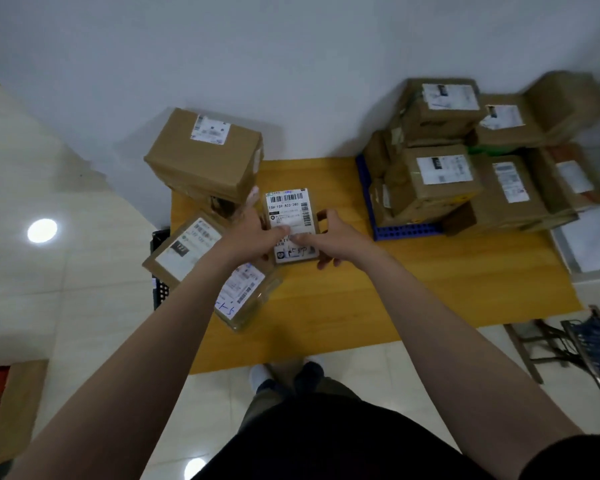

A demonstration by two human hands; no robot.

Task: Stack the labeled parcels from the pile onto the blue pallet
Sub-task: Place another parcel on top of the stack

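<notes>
Small parcel (290,209), label up, was held between both hands over the yellow board (430,289), just right of the pile (201,216) and well apart from the pallet (409,229).

Left hand (253,233): thumb laid on the label, fingers curled round the parcel's left edge. One fingertip showed past the far corner, close against the big box (205,157).

Right hand (336,237): thumb on the label, fingers (326,263) hooked under the near right corner. Both hands were gripping, neither spread. With fingers beneath it, I judged the parcel lifted or about to lift, though I could not tell for certain that it was off the board.

Done so far: the pallet already carried a stack (440,174) in at least two tiers against the wall, seven or more brown parcels, most with white labels facing up. Its near blue edge was bare, but the rest was covered.

Left: three parcels in the pile besides the one in hand.
- the big box on top at the back
- a flat parcel (184,251) in the middle
- a clear-wrapped one (245,292) nearest me

Judgement: well past halfway. This parcel had yet to cross to the stack, and the other three would follow.
</notes>
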